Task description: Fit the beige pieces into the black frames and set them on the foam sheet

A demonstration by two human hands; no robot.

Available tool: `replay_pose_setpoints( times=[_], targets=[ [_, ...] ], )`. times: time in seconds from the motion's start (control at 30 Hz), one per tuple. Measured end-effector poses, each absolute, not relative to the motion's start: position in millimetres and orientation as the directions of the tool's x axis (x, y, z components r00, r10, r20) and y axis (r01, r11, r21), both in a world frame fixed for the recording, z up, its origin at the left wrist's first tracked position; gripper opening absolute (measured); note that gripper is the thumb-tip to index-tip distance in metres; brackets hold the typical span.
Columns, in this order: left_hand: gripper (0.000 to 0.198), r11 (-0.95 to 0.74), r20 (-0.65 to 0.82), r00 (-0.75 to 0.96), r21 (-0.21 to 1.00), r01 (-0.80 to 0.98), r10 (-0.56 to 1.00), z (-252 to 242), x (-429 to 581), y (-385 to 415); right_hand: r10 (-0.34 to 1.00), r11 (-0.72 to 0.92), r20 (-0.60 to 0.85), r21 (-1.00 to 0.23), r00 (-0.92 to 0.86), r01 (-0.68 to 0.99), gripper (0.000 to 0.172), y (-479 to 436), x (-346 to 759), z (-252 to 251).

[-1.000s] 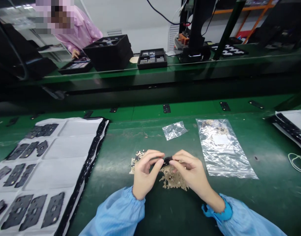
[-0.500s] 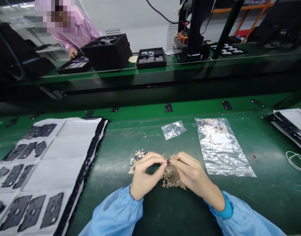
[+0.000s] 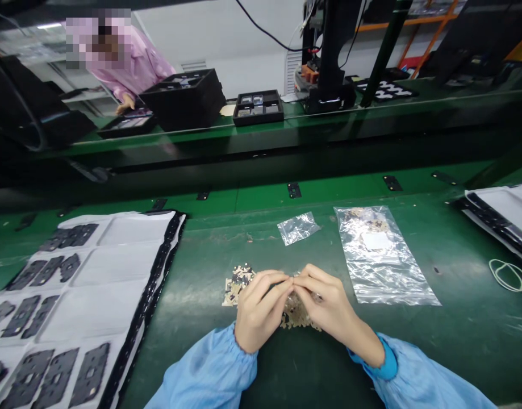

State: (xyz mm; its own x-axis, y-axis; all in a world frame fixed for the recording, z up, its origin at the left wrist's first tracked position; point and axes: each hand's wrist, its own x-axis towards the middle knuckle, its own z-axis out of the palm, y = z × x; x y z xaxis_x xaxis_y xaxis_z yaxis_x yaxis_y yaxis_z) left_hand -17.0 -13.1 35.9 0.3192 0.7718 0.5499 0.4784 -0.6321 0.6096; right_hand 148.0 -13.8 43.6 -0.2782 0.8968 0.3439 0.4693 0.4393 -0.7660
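My left hand [image 3: 261,311] and my right hand [image 3: 331,304] meet fingertip to fingertip above the green bench. Both are pinched closed; whatever sits between the fingertips is tiny and hidden by them. Just beneath lies a pile of small beige pieces [image 3: 298,319], partly covered by my right hand, with something clear and shiny on it. A second heap of beige and dark pieces [image 3: 233,291] rests to the left, partly behind my left hand. A small clear plastic bag [image 3: 298,228] lies beyond my fingers. To the right, a larger zip bag [image 3: 392,275] holds similar pieces and a white label.
At left, a white compartment tray [image 3: 126,264] carries several black plates [image 3: 90,369]. More black plates [image 3: 293,190] lie along the bench's back. Another tray [image 3: 516,207] and a pale elastic band [image 3: 508,275] are at right. Beyond the raised ledge, a person in pink [image 3: 143,65] stands near black boxes [image 3: 186,102].
My left hand has turned and its fingers have closed in over the small dark piece seen earlier between the fingertips. My right hand keeps its pinch. The view has shifted slightly.
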Motion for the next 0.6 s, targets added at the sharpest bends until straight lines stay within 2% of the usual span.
replay_pose_setpoints(
  times=[0.07,0.13,0.17,0.2,0.27,0.33,0.37,0.43,0.5,0.6],
  targets=[
    [0.044,-0.615,0.511,0.344,0.624,0.482,0.788,35,-12,-15,0.95,0.308,0.27,-0.887,-0.154,0.345,0.018,-13,145,44],
    [0.048,-0.53,0.415,0.333,0.716,0.454,0.846,39,-6,-17,0.957,0.286,0.283,-0.901,-0.059,0.326,0.014,-13,146,45],
    [0.047,-0.446,0.361,0.269,0.791,0.418,0.893,42,-3,-17,0.938,0.328,0.345,-0.87,-0.021,0.368,0.014,-13,147,46],
    [0.045,-0.335,0.291,0.174,0.875,0.349,0.941,45,-1,-17,0.902,0.393,0.432,-0.809,-0.01,0.437,0.016,-13,149,46],
    [0.039,-0.056,0.053,0.025,0.993,0.106,0.998,50,3,-13,0.795,0.534,0.599,-0.614,-0.097,0.581,0.027,-15,154,44],
    [0.039,0.184,-0.177,0.064,0.974,-0.131,0.982,51,4,-3,0.701,0.639,0.658,-0.408,-0.276,0.652,0.038,-15,158,40],
    [0.041,0.247,-0.229,0.116,0.952,-0.182,0.967,50,3,5,0.676,0.669,0.646,-0.338,-0.353,0.662,0.041,-15,159,38],
    [0.044,0.251,-0.237,0.124,0.961,-0.115,0.964,47,0,31,0.669,0.681,0.613,-0.279,-0.421,0.677,0.046,-14,160,36],
    [0.042,0.192,-0.195,0.015,0.974,0.119,0.981,42,-5,69,0.683,0.656,0.615,-0.278,-0.395,0.702,0.048,-13,160,35],
    [0.043,0.162,-0.142,-0.092,0.952,0.258,0.985,37,-15,139,0.671,0.647,0.643,-0.264,-0.37,0.715,0.045,-11,160,36]
  ],
)
